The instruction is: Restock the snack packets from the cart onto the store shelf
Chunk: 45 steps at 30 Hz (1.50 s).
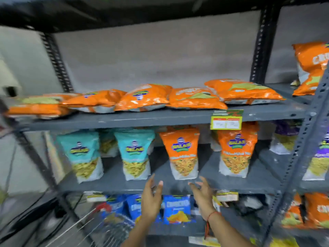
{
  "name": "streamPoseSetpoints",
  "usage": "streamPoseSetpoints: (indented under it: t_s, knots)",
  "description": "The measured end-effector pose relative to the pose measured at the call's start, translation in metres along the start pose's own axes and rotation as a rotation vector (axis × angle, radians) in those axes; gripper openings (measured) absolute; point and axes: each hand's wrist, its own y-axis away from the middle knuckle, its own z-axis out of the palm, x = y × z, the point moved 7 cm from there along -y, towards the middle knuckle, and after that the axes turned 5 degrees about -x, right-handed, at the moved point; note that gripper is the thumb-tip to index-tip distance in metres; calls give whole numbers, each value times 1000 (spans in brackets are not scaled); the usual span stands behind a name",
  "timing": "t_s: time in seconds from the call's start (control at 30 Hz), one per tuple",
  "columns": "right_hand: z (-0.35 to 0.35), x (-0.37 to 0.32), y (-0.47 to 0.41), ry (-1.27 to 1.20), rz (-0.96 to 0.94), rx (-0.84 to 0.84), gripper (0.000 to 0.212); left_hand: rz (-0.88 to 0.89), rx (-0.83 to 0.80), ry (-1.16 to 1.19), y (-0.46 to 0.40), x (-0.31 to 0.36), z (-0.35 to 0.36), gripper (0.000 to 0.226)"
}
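Note:
Both my hands are raised in front of the grey metal shelf [160, 118], empty, fingers spread. My left hand [151, 198] and my right hand [203, 195] hover just below an upright orange snack packet [181, 154] on the middle level. Several orange packets [144, 97] lie flat on the upper level. Two teal packets [81, 154] stand at the left of the middle level, and another orange one [236, 150] at the right. The wire cart [99, 227] shows at the bottom left, blurred.
Blue snack packets [178, 209] stand on the lower level behind my hands. A yellow-green price tag [226, 121] hangs from the upper shelf edge. A second rack at the right holds more orange packets [311, 65] and purple ones [322, 154]. Black perforated uprights frame the shelf.

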Motion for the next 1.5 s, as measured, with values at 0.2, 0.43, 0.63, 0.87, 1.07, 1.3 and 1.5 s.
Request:
streamPoseSetpoints:
  t_s: [0.2, 0.43, 0.63, 0.87, 1.07, 1.3, 1.5]
  knots:
    - [164, -40, 87, 46, -80, -386, 27, -34, 229, -23, 9, -30, -172, 48]
    - [290, -45, 96, 222, -130, -671, 30, -151, 378, 163, -20, -96, -278, 57]
    - [380, -43, 39, 262, -100, -735, 48, -201, 407, 152, -82, -132, -318, 64]
    - [464, -41, -22, 301, -52, -744, 90, -301, 354, 71, -168, -174, -339, 93]
    - [500, -39, -62, 352, -95, -710, 67, -293, 332, 182, -217, -191, -335, 76]
    - [511, -40, -75, 372, -152, -740, 41, -158, 292, 236, -234, -199, -326, 48]
    - [494, -46, -60, 174, -89, -706, 76, -104, 267, 318, -218, -183, -318, 43]
